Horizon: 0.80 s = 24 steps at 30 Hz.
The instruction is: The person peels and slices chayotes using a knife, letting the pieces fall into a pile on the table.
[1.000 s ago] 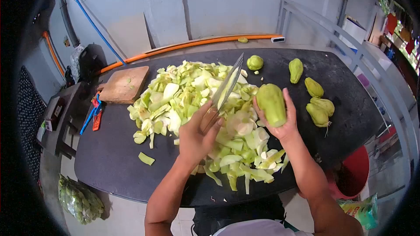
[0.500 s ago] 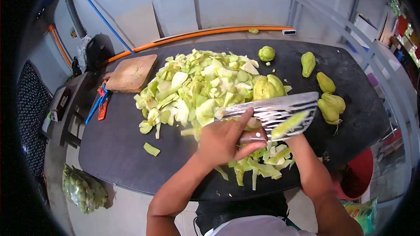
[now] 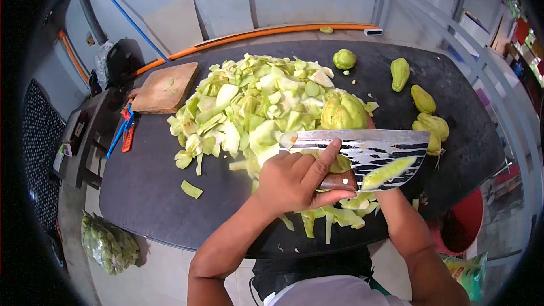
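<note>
My left hand (image 3: 297, 180) is closed round the brown wooden handle of a wide cleaver (image 3: 385, 150), its index finger stretched along the blade. A pale green strip sticks to the wet blade, which points right and lies across a green chayote (image 3: 344, 111). Behind the blade, my right hand (image 3: 371, 121) holds this chayote; most of its fingers and palm are hidden, with a fingertip showing at the chayote's right side. A large heap of pale green peelings and slices (image 3: 249, 102) spreads beside and beneath the hands.
Several whole chayotes (image 3: 400, 73) lie at the dark table's (image 3: 153, 192) right and back. A wooden board (image 3: 165, 88) and an orange-handled tool (image 3: 128, 137) are at the left. A red bin (image 3: 473, 221) stands below right, a bagged bundle (image 3: 107, 243) on the floor left.
The cleaver has swung from upright to sideways, over the chayote. My right hand has turned behind the blade with the chayote. The view has shifted slightly.
</note>
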### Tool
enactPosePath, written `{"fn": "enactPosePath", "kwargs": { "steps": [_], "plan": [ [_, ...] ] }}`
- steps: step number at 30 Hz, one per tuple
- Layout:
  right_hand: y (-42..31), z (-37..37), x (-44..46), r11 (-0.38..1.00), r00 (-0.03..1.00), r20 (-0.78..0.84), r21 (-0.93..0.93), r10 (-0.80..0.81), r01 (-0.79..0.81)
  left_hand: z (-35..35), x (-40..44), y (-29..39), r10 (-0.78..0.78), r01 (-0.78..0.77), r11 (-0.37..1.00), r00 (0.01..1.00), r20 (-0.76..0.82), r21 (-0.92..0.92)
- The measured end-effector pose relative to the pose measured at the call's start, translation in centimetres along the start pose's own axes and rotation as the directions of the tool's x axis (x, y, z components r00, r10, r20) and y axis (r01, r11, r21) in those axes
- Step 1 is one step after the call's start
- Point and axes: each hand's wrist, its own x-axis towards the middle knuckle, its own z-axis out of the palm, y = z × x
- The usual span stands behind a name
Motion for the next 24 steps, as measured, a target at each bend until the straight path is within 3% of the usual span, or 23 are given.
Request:
{"fn": "enactPosePath", "kwargs": {
  "steps": [9, 10, 13, 15, 16, 17, 19, 22, 24],
  "plan": [
    [2.0, 0.2, 0.4, 0.983, 0.986, 0.022, -0.072, -0.167, 0.168, -0.4, -0.2, -1.6, -0.039, 0.04, 0.999, 0.999, -0.027, 0.03],
    [1.4, 0.1, 0.0, 0.973, 0.99, 0.006, -0.184, -0.138, 0.137, -0.5, -0.2, -1.5, -0.053, 0.053, 0.998, 0.999, -0.011, 0.029],
    [0.9, 0.0, -0.2, 0.969, 0.999, -0.025, -0.242, -0.046, 0.038, -0.8, -0.2, -2.1, -0.025, 0.025, 1.0, 1.0, -0.009, 0.019],
    [0.5, 0.1, -0.2, 0.99, 1.0, 0.004, -0.143, -0.006, 0.006, -0.7, -1.3, -3.9, -0.098, 0.098, 0.995, 0.995, 0.008, -0.012],
    [-1.4, 1.1, -0.1, 0.993, 0.999, 0.043, -0.116, 0.011, -0.006, -1.3, -2.1, -5.0, -0.204, 0.207, 0.976, 0.977, 0.06, -0.068],
    [-2.6, 1.5, 0.0, 0.99, 0.995, 0.072, -0.122, -0.066, 0.074, -2.1, -2.6, -5.3, -0.503, 0.529, 0.817, 0.849, 0.165, -0.229],
    [-4.1, 2.2, 0.4, 0.929, 0.944, 0.13, -0.177, -0.305, 0.325, -2.2, -4.0, -7.6, -0.563, 0.572, 0.807, 0.82, 0.105, -0.143],
    [-4.5, 2.3, 0.8, 0.891, 0.911, -0.055, -0.242, -0.409, 0.385, -1.7, -3.5, -7.1, -0.684, 0.703, 0.706, 0.708, 0.177, -0.088],
    [-4.4, 0.7, 0.5, 0.988, 0.998, -0.034, 0.144, -0.045, 0.049, -1.4, -2.8, -6.6, -0.694, 0.715, 0.685, 0.699, 0.171, -0.142]
  ]
}}
